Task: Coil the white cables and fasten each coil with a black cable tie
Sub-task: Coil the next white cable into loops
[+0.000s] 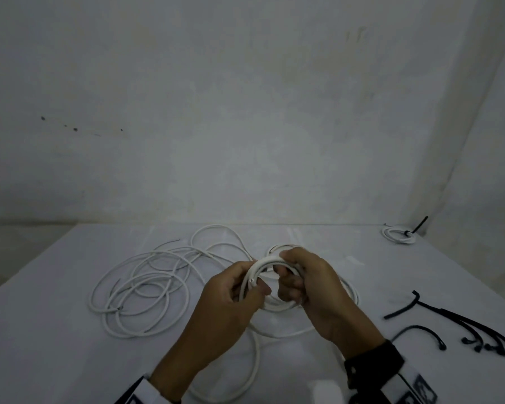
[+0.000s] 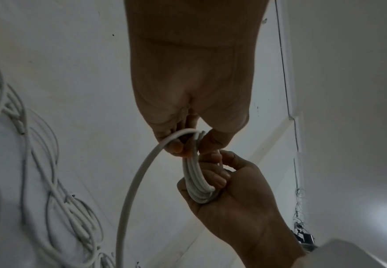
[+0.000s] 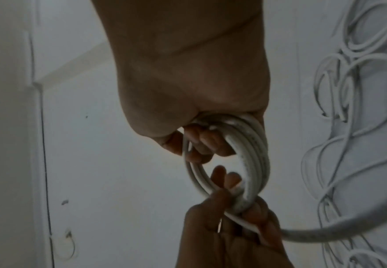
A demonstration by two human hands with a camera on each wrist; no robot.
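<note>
A small coil of white cable (image 1: 270, 261) hangs above the table's middle, held between both hands. My left hand (image 1: 252, 284) pinches its left side, thumb on top beside the cut cable end. My right hand (image 1: 286, 277) grips the right side with fingers curled through the loop. In the left wrist view the coil (image 2: 196, 181) runs from my left hand (image 2: 187, 143) down into my right hand (image 2: 213, 179). The right wrist view shows the coil (image 3: 254, 156) under my right hand (image 3: 201, 145), my left hand (image 3: 229, 206) below. A loose tail (image 1: 257, 348) trails toward me.
Several loose white cables (image 1: 146, 287) sprawl over the left half of the white table (image 1: 391, 275). Black cable ties (image 1: 455, 325) lie at the right. A finished coil with a black tie (image 1: 400, 235) sits at the far right corner, by the wall.
</note>
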